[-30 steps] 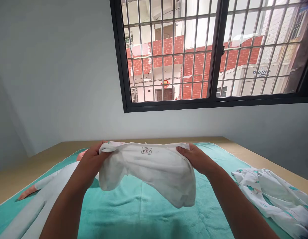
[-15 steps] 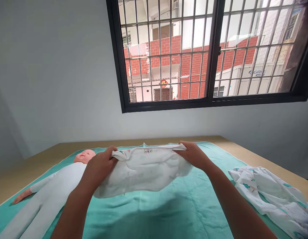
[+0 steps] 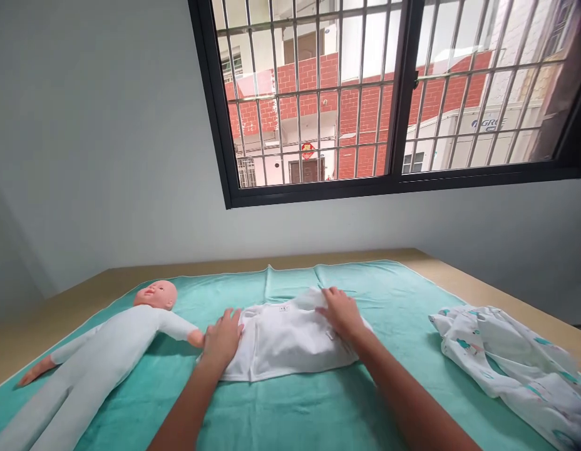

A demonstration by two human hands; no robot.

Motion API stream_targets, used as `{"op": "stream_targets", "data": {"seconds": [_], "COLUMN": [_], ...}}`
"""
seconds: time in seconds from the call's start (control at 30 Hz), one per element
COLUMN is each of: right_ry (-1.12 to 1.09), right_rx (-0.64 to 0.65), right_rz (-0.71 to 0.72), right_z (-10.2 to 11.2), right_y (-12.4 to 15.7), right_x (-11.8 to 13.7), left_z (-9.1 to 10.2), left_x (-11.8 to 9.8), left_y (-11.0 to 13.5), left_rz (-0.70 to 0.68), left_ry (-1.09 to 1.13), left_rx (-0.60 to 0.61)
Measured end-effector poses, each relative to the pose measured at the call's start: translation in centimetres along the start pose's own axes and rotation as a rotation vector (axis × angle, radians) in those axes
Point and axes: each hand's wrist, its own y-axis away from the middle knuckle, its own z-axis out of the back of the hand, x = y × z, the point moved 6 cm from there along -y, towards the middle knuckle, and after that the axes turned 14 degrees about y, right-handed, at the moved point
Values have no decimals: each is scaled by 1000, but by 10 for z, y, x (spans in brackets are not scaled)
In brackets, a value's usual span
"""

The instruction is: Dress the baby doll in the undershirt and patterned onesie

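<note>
A small white baby garment (image 3: 285, 341) lies flat on the teal towel (image 3: 290, 407) in the middle of the table. My left hand (image 3: 222, 338) rests on its left edge with fingers stretched out flat. My right hand (image 3: 340, 311) presses down on its upper right part, fingers spread. Neither hand grips the cloth.
A baby doll in a white suit (image 3: 102, 351) lies on its back at the left, one arm reaching toward the garment. A crumpled white patterned cloth (image 3: 506, 366) sits at the right. The wooden table edge (image 3: 459, 275) runs beside a grey wall and barred window.
The garment was held up in the air by both hands; it has come down onto the towel, and both hands have let go and now lie flat on it.
</note>
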Motion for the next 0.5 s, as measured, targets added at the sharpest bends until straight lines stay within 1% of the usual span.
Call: {"op": "stream_targets", "data": {"seconds": [0.03, 0.07, 0.13, 0.2, 0.27, 0.3, 0.37, 0.43, 0.47, 0.5], "right_ry": [0, -2, -9, -16, -29, -37, -68, -127, -164, -198], "right_rx": [2, 2, -8, -55, -145, -195, -263, -260, -240, -200], "right_rz": [-1, -5, -22, -19, 24, 65, 195, 387, 486, 587], "right_z": [-17, -29, -42, -41, -34, -29, -20, -14, -12, -10], "right_y": [2, 3, 4, 3, 4, 7, 22, 47, 63, 80], "right_x": [0, -2, -7, -10, -7, -1, 15, 33, 41, 46], "left_z": [-12, -19, -22, -17, -13, -12, -14, -20, -22, -23], "left_x": [4, 7, 12, 9, -6, -18, -47, -73, -80, -83], "left_y": [0, 1, 2, 1, 1, 2, 12, 33, 46, 60], "left_rz": [-11, -13, -1, 4, -61, -125, -309, -515, -608, -688], "left_ry": [-10, -11, -5, -17, -6, 17, 87, 152, 175, 198], "left_rx": [11, 14, -5, -40, -99, -126, -142, -85, -54, -23]}}
